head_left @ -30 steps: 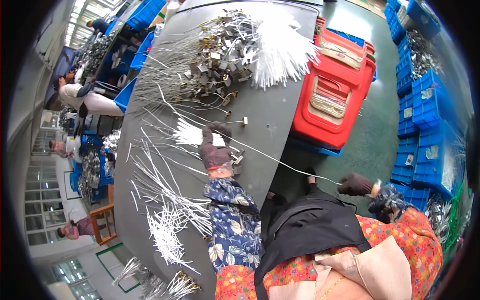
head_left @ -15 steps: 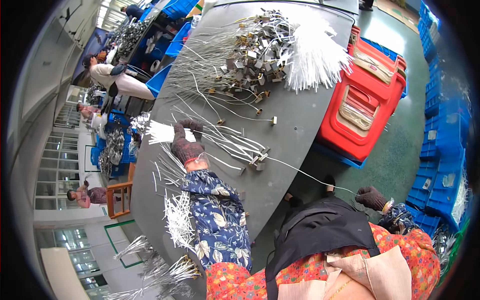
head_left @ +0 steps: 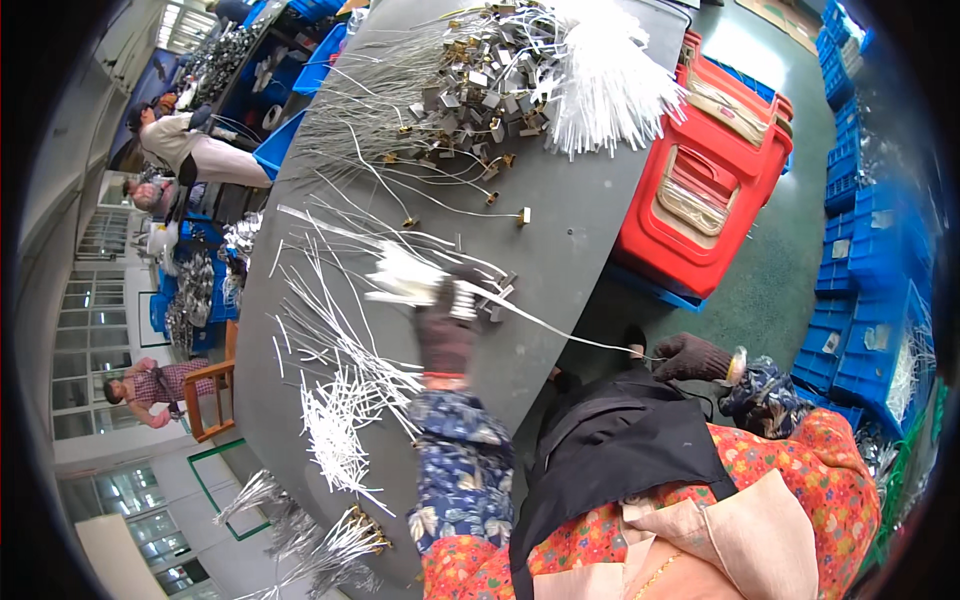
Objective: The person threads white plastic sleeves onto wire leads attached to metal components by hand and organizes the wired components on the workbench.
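White strips point(head_left: 403, 276) fill the outstretched left hand point(head_left: 446, 335), fingers curled round them, the right hand point(head_left: 693, 358) clenched on a strand point(head_left: 530, 317)

Red plastic stools point(head_left: 752, 180) are piled up on the green floor point(head_left: 705, 335). Something blue point(head_left: 655, 287) peeks out under them, maybe a box, but most of it is hidden. Tall piles of blue crates point(head_left: 868, 340) stand at the right. Far left, a person in checked clothes point(head_left: 180, 385) is beside a brown wooden chair point(head_left: 212, 371).

The grey table point(head_left: 555, 255) bears heaped metal-ended wires point(head_left: 480, 98), a fanned white bundle point(head_left: 612, 90) and scattered white strands point(head_left: 338, 432).
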`<state>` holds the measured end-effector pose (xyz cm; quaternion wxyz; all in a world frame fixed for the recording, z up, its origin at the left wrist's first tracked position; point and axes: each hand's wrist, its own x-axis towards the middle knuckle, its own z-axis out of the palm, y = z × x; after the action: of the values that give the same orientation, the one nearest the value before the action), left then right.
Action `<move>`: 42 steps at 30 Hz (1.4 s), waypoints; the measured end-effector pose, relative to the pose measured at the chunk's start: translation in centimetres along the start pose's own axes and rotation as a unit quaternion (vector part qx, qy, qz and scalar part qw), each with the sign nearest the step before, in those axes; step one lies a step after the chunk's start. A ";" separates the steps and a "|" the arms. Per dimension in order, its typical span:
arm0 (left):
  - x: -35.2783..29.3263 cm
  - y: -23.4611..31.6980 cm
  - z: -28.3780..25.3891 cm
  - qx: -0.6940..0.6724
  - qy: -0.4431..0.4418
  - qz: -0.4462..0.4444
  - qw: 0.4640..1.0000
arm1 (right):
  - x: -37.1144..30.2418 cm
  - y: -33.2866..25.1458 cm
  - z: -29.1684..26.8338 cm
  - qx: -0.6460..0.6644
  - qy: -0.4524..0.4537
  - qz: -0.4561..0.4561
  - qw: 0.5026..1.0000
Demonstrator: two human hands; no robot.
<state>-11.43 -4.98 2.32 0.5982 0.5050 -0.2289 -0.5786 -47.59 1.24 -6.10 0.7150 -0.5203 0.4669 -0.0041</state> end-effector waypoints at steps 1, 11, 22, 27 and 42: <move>0.3 1.2 -1.3 -0.010 -0.011 0.071 0.997 | 0.5 -0.7 -0.2 -0.047 -0.037 -0.011 0.998; -0.3 -4.7 -1.7 0.166 0.106 0.034 0.980 | 13.4 -16.5 4.7 -0.043 -0.020 -0.156 0.987; 2.0 -0.5 -6.9 0.017 0.125 -0.055 0.990 | 23.0 -17.9 -1.6 -0.166 0.191 -0.107 0.961; 3.1 -4.1 -0.7 -0.255 0.047 -0.095 0.961 | 9.4 -10.4 1.0 -0.062 0.143 -0.225 0.962; 8.4 3.8 0.0 -0.125 0.123 0.106 0.979 | -7.7 10.0 0.7 0.104 0.258 0.180 0.944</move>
<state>-7.83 -13.38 3.02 0.7382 0.4661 -0.1318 -0.4695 -56.26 10.14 -8.40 0.6091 -0.3317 0.7181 -0.0580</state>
